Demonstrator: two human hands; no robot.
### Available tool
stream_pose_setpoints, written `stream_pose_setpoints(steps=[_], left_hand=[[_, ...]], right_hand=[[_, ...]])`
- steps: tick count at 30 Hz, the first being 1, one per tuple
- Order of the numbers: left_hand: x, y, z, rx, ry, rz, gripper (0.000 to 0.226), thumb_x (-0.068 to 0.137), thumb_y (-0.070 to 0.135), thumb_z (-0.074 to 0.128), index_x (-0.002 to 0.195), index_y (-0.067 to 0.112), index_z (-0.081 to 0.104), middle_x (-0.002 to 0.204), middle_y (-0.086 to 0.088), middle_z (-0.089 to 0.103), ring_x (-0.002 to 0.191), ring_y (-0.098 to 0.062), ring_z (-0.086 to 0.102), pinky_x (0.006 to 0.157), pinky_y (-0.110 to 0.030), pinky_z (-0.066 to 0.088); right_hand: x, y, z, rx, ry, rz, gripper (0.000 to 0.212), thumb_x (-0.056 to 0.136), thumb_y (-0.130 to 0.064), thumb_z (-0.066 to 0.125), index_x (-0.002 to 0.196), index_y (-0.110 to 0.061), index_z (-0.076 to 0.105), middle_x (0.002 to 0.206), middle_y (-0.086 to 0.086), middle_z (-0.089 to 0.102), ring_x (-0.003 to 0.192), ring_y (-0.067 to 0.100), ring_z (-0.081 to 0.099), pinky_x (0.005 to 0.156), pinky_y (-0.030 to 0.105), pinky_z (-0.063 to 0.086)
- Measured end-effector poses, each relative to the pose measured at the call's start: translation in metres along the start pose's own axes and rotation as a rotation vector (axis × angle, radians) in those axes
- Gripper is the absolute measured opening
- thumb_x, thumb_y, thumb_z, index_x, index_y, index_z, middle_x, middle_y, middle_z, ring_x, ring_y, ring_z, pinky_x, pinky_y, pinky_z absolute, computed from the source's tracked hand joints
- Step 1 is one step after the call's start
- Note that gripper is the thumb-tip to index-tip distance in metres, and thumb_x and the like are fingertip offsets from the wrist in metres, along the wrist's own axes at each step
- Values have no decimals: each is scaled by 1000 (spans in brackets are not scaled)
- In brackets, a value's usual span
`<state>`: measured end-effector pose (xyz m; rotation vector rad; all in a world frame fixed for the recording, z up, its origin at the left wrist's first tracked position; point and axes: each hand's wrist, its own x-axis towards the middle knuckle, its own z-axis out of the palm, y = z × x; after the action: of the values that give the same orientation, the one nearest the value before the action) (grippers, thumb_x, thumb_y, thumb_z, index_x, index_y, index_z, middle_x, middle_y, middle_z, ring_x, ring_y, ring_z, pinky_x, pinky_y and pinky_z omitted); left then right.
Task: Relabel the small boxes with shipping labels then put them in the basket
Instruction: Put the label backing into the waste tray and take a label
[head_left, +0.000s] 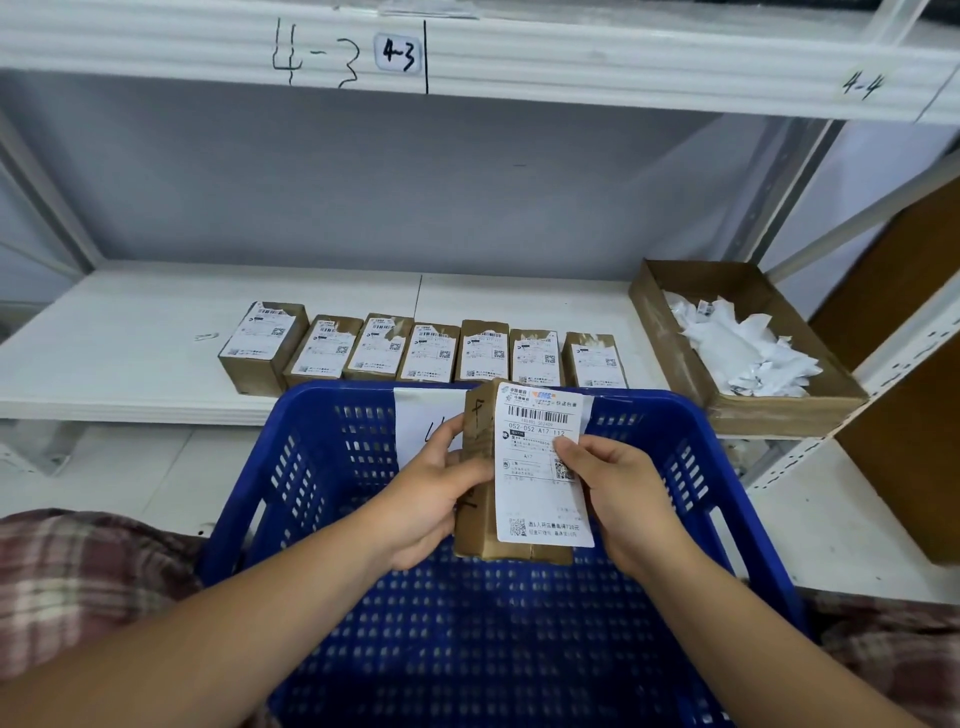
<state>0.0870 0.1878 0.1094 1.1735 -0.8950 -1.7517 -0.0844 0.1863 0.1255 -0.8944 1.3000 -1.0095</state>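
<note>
Cardboard box (475, 538) is held over the basket (337, 396): my left hand (426, 499) grips its side, my right hand (623, 493) pinches the label (535, 499) against its front. Seven more boxes (431, 356) stand just behind the basket.

A small brown box (475, 538) stands upright over the blue slotted basket (322, 467), with a white shipping label (540, 499) on its front. Seven labelled boxes (431, 353) lie in a row on the shelf (130, 332) behind.

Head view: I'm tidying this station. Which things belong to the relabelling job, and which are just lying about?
Job: held box, shipping label, row of boxes on the shelf, blue basket.
Lying about: cardboard tray of paper scraps, brown board at right.
</note>
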Motion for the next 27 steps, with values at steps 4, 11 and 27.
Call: stream_pose_setpoints(steps=[4, 11, 27], left_hand=[[1, 0, 0, 1, 3, 2, 52, 90, 3, 58, 133, 26, 43, 109, -10, 71, 103, -29, 66, 91, -54, 50], [2, -1, -1, 7, -9, -3, 56, 89, 4, 60, 136, 27, 41, 113, -10, 69, 106, -30, 65, 94, -57, 48], [-2, -1, -1, -21, -12, -23, 52, 90, 4, 57, 136, 25, 42, 113, -16, 68, 107, -33, 64, 93, -58, 48]], right_hand=[[2, 2, 0, -15, 4, -7, 20, 97, -13, 57, 87, -12, 73, 86, 1, 77, 76, 15, 74, 65, 26, 57], [2, 1, 0, -14, 17, 0, 20, 96, -13, 58, 85, -15, 73, 85, 0, 77, 76, 14, 74, 62, 25, 56], [2, 5, -1, -44, 55, -3, 16, 96, -14, 59, 87, -15, 73, 86, 0, 77, 78, 15, 74, 68, 29, 57]])
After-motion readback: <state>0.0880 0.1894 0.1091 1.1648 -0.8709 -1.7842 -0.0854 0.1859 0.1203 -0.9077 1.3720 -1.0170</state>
